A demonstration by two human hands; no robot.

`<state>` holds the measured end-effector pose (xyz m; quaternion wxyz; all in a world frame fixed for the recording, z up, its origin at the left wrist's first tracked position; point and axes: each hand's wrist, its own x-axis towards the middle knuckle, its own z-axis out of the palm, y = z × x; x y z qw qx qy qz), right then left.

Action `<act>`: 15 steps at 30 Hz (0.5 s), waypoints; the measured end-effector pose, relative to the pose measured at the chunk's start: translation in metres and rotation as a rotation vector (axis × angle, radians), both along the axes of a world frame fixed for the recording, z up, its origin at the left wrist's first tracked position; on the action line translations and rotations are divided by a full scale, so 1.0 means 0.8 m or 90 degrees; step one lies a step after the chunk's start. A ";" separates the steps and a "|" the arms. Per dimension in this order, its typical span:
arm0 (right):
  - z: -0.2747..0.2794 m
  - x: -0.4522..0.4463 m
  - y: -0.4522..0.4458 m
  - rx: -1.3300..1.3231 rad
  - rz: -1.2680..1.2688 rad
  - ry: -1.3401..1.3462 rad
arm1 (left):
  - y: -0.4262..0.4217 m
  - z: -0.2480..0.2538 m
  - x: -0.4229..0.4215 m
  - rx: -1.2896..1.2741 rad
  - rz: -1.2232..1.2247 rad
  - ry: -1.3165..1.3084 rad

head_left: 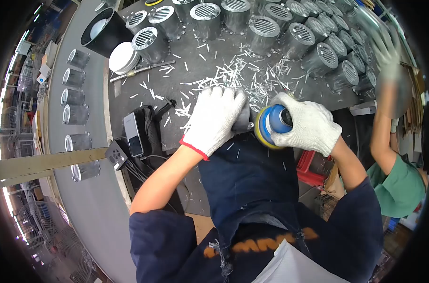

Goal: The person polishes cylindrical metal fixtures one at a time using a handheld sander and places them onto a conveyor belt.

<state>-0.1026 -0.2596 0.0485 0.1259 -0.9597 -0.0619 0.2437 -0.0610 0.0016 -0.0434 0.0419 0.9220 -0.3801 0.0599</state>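
My left hand (216, 115), in a white knitted glove with a red cuff, is wrapped round a grey metal cylinder (243, 120) just above my lap. My right hand (311, 123), gloved too, grips a blue round palm sander (276, 120) with a black top and a yellow-edged pad. The pad faces the cylinder's right end, close beside it; whether they touch I cannot tell. Thin pale strips (254, 78) lie scattered over the dark worktable (186, 78) beyond both hands. Most of the cylinder is hidden by my left glove.
Several metal cylinders with slotted tops (264, 33) crowd the table's far side. At left are a black bin (103, 35), white discs (123, 57), a metal rod (141, 70) and a power bank (133, 134). More cylinders (73, 114) line a grey conveyor. A co-worker's gloved hand (386, 47) blurs at right.
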 end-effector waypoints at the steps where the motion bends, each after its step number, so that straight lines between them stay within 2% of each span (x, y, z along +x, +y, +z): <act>1: 0.004 0.000 -0.002 0.013 -0.023 -0.013 | 0.000 0.000 0.000 -0.001 -0.001 0.002; 7: -0.002 0.012 0.001 0.044 0.018 -0.037 | -0.001 0.007 -0.004 0.015 0.010 0.055; 9: -0.008 0.014 0.003 0.032 0.076 -0.071 | -0.003 0.002 -0.006 0.014 0.027 0.045; 13: -0.002 0.017 0.008 0.036 0.081 -0.076 | -0.004 -0.003 -0.012 -0.006 0.030 0.020; 15: 0.009 0.018 0.013 0.041 0.067 -0.003 | -0.003 -0.004 -0.010 0.004 0.034 0.027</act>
